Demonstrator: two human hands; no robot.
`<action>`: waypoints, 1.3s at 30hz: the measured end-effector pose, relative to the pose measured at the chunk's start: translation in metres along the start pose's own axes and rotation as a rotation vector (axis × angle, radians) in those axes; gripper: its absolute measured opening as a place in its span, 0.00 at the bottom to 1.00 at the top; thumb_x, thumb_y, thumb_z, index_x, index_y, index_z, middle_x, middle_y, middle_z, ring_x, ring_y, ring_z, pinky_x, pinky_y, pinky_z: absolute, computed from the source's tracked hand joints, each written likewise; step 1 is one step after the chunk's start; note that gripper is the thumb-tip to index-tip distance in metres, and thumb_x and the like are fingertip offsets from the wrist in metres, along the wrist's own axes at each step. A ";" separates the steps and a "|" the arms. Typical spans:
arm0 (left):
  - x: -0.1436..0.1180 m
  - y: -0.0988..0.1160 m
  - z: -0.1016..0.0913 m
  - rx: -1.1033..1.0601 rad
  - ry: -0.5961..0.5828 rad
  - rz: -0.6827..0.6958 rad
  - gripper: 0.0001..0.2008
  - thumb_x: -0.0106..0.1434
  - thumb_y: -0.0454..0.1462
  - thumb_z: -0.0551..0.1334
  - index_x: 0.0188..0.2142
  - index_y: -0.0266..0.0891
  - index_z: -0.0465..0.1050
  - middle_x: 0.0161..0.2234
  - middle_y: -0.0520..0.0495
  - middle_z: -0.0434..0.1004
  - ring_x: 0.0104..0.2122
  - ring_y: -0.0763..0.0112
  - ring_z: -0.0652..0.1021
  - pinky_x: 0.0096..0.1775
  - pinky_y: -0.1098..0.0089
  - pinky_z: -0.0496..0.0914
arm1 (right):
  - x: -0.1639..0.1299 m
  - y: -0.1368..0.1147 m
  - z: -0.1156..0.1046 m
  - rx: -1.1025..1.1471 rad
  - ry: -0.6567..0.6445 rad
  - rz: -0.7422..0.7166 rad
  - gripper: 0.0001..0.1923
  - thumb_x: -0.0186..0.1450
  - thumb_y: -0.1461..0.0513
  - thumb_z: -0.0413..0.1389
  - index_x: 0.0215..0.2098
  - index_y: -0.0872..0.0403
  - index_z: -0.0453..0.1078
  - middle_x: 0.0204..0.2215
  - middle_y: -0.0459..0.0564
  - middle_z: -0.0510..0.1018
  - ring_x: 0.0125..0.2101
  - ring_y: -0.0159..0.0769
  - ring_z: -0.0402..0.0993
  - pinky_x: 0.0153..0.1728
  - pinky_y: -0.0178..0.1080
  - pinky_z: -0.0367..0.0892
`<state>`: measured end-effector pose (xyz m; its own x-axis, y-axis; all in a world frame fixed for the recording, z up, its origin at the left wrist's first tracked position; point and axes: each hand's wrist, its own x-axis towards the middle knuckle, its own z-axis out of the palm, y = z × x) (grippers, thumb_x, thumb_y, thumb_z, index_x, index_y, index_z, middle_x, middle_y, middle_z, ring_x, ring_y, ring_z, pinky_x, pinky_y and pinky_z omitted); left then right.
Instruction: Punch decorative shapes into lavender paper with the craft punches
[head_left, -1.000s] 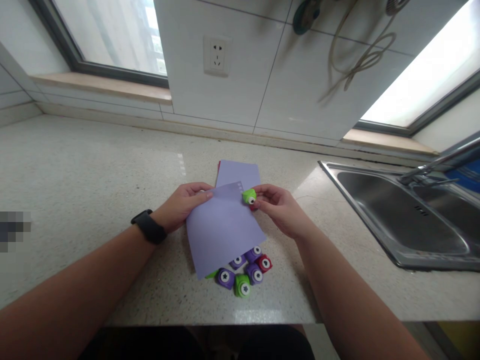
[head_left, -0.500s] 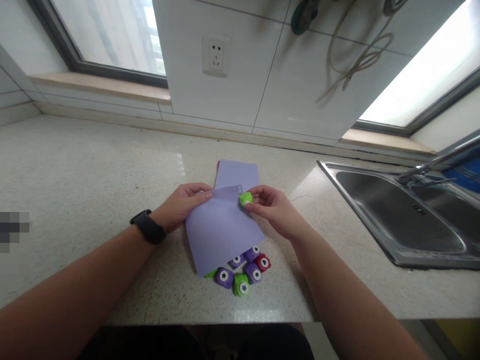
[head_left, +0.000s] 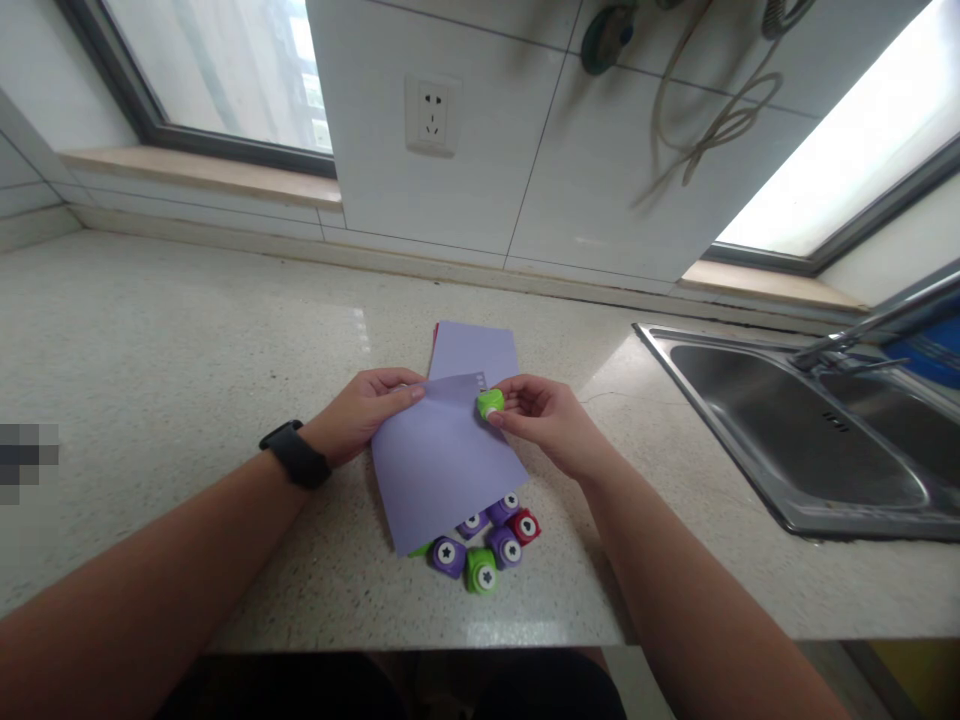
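Between the thumb and fingers of my left hand [head_left: 379, 405] is the left edge of a sheet of purple paper [head_left: 442, 470]. My right hand [head_left: 544, 415] pinches a small green craft punch [head_left: 490, 404] at the sheet's right edge. Small cut-out shapes show in the paper's top right corner, just above the punch. Below the sheet lie several more punches: a green one [head_left: 481, 571], purple ones such as this purple punch [head_left: 448, 556], and a red punch [head_left: 524, 526]. The sheet partly covers some of them.
Behind my hands a stack of purple paper [head_left: 476, 345] lies on the speckled countertop [head_left: 187, 330], a red edge peeking out at its left. A steel sink [head_left: 780, 430] with a faucet [head_left: 862, 330] is set in at the right. The tiled wall holds a socket [head_left: 433, 115].
The green punch has shifted very slightly left and down along the paper's edge with my right hand. My left hand keeps its hold on the sheet.
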<state>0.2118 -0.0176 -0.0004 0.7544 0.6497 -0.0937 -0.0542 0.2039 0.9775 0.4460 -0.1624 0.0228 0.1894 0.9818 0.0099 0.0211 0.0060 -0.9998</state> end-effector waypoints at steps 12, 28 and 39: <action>0.000 0.001 0.001 -0.018 -0.005 -0.017 0.14 0.56 0.44 0.76 0.38 0.39 0.84 0.31 0.49 0.81 0.28 0.75 0.75 0.29 0.76 0.68 | -0.003 -0.009 0.000 -0.097 -0.041 -0.015 0.20 0.55 0.56 0.74 0.41 0.56 0.78 0.32 0.49 0.80 0.31 0.30 0.74 0.35 0.36 0.73; 0.000 0.003 0.002 -0.083 0.014 -0.024 0.14 0.53 0.43 0.77 0.36 0.39 0.85 0.29 0.49 0.81 0.26 0.75 0.75 0.29 0.76 0.68 | -0.002 0.000 0.004 -0.017 -0.026 -0.033 0.19 0.52 0.58 0.75 0.36 0.56 0.77 0.27 0.45 0.76 0.26 0.27 0.70 0.28 0.33 0.70; -0.001 0.003 0.001 -0.085 0.015 -0.031 0.14 0.54 0.44 0.77 0.37 0.39 0.85 0.28 0.49 0.81 0.25 0.76 0.75 0.28 0.76 0.68 | 0.001 0.002 0.006 0.050 -0.039 -0.034 0.18 0.52 0.60 0.75 0.36 0.55 0.76 0.29 0.46 0.77 0.28 0.27 0.71 0.31 0.32 0.71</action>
<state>0.2120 -0.0182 0.0031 0.7468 0.6528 -0.1270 -0.0867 0.2849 0.9546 0.4405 -0.1606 0.0205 0.1506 0.9876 0.0436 -0.0222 0.0474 -0.9986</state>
